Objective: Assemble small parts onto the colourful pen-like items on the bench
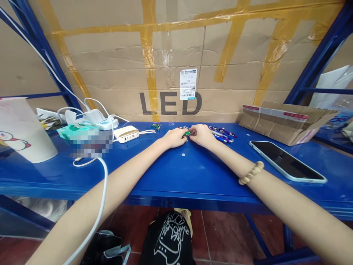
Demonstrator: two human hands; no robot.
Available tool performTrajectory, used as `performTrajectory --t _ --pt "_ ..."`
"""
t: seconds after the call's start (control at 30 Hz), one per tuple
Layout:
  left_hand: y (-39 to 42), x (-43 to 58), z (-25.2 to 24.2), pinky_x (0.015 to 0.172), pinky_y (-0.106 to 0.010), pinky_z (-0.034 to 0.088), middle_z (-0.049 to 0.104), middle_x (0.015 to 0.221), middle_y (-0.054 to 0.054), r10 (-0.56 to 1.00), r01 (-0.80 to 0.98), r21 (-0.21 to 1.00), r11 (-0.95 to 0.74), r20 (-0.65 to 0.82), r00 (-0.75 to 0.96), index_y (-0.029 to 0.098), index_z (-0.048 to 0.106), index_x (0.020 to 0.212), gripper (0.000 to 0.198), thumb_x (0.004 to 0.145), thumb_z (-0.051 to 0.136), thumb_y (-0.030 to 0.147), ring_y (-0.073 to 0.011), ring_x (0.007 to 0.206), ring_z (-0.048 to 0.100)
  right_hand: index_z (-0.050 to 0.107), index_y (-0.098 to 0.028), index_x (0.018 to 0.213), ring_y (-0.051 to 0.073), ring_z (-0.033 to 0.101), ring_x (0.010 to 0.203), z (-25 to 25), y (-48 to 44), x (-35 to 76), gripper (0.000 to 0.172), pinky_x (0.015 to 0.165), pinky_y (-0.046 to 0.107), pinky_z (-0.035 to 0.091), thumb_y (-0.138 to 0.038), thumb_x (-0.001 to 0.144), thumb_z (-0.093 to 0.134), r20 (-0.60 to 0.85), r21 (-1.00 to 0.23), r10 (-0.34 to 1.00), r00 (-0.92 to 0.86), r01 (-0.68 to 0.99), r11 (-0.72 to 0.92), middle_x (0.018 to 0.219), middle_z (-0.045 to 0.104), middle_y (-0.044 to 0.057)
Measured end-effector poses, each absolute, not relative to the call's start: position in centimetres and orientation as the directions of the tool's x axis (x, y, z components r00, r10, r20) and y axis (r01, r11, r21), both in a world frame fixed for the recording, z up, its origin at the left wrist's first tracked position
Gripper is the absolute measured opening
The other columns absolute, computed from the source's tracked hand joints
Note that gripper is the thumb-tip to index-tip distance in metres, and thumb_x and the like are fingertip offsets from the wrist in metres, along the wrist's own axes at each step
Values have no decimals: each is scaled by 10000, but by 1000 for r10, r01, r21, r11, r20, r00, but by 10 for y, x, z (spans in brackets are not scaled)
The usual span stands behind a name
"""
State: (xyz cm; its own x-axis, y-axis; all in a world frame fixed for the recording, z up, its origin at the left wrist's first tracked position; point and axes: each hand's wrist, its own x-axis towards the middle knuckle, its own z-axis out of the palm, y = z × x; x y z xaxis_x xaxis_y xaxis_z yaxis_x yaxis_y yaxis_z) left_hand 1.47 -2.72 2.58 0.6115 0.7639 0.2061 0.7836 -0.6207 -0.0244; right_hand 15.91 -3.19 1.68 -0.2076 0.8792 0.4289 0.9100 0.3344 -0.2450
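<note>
My left hand point(174, 137) and my right hand point(201, 135) meet at the middle of a blue steel shelf point(176, 173). Their fingertips pinch a small green-and-silver item point(186, 133), too small to identify and partly hidden by my fingers. Just right of my right hand lies a heap of small pen-like items point(222, 134) in blue, purple and silver. A few small green-and-silver pieces point(156, 126) lie left of my left hand. A wooden bead bracelet point(251, 173) circles my right wrist.
A black smartphone point(286, 162) lies on the right, with a flattened cardboard box point(286, 123) behind it. On the left are a cream power bank point(126, 134), a white cable point(103, 184), a white charger point(95, 117) and a paper cup point(24, 130). Taped cardboard point(171, 55) backs the shelf.
</note>
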Motion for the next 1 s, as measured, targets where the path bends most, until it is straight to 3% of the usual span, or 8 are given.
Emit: performTrajectory --t 0.73,0.87,1.0 --pt "-24 13 23 717 -327 451 602 1003 -28 760 775 56 -630 250 600 238 497 1010 272 766 375 233 -221 915 561 660 -171 862 140 566 739 21 -34 159 252 653 225 420 -122 650 531 500 -338 857 -126 882 328 875 619 48" --pt "-20 12 18 701 -314 440 613 920 -17 812 803 204 -560 325 484 230 505 910 184 765 392 244 -208 875 562 655 -166 852 125 556 705 23 -36 158 231 648 223 414 -135 666 522 532 -357 841 -92 877 322 860 605 46" --pt "-13 9 15 682 -257 426 587 736 4 845 698 493 -520 418 334 190 441 722 85 778 394 234 -142 730 547 651 -162 843 121 551 691 25 -37 158 212 656 223 416 -146 677 520 537 -370 840 -79 872 319 830 597 42"
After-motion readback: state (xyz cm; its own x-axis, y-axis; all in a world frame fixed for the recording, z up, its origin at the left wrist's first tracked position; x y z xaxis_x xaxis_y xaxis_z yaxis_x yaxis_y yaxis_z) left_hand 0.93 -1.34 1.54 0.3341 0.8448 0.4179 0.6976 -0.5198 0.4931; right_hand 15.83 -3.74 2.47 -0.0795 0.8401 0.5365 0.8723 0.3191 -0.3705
